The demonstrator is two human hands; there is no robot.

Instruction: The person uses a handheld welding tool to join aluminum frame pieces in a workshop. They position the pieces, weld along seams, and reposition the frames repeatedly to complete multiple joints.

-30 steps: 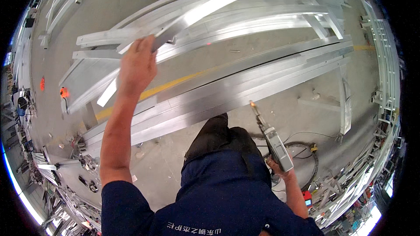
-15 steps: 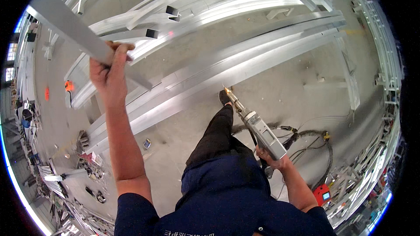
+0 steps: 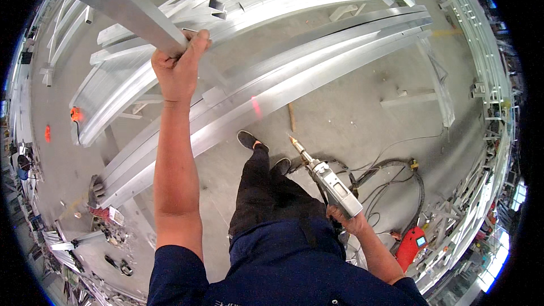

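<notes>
My left hand is raised over the far-left metalwork, its fingers wrapped round the end of a silver square metal tube. The tube slants up and out past the top left. Low on the right, my right hand grips a handheld laser welding gun from beneath, part of its fingers hidden. The gun's brass nozzle points up and left, apart from the metal. A long silver beam lies between the gun and my left hand. On it glows a pink streak of light.
Several more metal profiles lie at the far side. Dark cables and a hose coil on the floor right of the gun, near a red device with a small screen. My shoes stand before the beam. Racks of profiles line the right.
My left hand has moved rightward with the tube. My view and feet have shifted, and both shoes now show. The pink light appears on the nearer beam; the gun stays in my right hand.
</notes>
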